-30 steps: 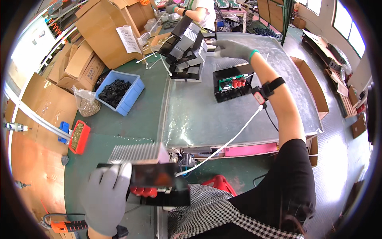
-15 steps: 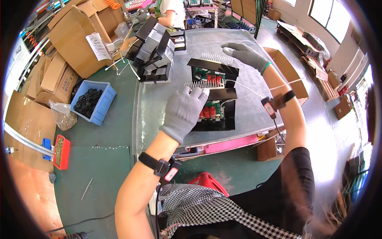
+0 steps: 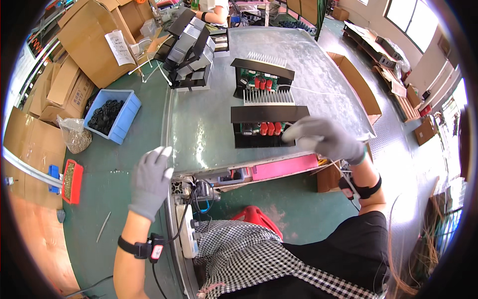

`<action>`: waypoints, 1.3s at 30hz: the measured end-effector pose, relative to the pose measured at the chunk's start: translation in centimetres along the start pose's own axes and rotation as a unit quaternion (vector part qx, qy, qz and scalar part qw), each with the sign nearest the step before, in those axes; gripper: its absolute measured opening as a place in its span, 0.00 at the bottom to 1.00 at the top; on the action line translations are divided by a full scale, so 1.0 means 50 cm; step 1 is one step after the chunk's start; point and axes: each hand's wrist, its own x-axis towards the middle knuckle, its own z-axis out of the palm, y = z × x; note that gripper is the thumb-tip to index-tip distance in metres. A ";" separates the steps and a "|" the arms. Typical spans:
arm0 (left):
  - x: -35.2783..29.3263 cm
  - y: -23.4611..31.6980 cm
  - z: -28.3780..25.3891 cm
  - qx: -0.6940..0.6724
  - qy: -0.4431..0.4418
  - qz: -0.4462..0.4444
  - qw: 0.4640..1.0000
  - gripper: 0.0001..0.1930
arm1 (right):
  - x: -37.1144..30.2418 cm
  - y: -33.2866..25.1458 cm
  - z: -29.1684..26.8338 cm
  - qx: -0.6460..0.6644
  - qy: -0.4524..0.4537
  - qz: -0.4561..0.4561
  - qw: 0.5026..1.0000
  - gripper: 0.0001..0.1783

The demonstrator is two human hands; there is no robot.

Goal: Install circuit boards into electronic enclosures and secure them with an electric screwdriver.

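Observation:
My right hand (image 3: 323,139), in a grey glove with pale fingertips, is smeared by motion at the right end of the near black-cased unit (image 3: 269,114). Whether its fingers grip anything cannot be made out. That unit has a finned metal heat sink along its far side and a circuit board with red parts (image 3: 270,129) on its near side. Behind it lies a similar unit (image 3: 264,68), with a white cable (image 3: 318,92) running off to the right. My left hand (image 3: 151,182), also gloved, hovers by the table's left edge, thumb and fingers apart, holding nothing.
More black and silver units (image 3: 189,55) are stacked at the table's far left. On the green surface (image 3: 134,164) stand a blue bin (image 3: 130,115) of black parts, a bag (image 3: 74,134) of small pieces and a red tray (image 3: 74,183). A cardboard box (image 3: 356,82) borders the table's right side.
My left hand has left the near unit and moved left and down. My right hand has come down from the far right to the near unit, which now sits straighter and farther from the other.

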 end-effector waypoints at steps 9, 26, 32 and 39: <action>-0.218 -0.021 -0.061 0.027 -0.053 -0.096 0.994 0.25 | 0.123 0.241 0.269 -0.297 0.025 0.073 0.952 0.32; -0.459 -0.004 -0.030 -0.073 -0.094 -0.221 0.968 0.25 | 0.539 0.498 -0.022 -0.523 -0.246 0.168 0.798 0.33; -0.442 -0.009 -0.020 -0.087 -0.099 -0.243 0.961 0.25 | 0.745 0.206 0.036 -0.148 0.425 0.174 0.876 0.39; -0.414 0.008 -0.049 -0.132 -0.042 -0.241 0.961 0.23 | 0.841 0.151 0.013 -0.287 0.159 0.334 0.884 0.35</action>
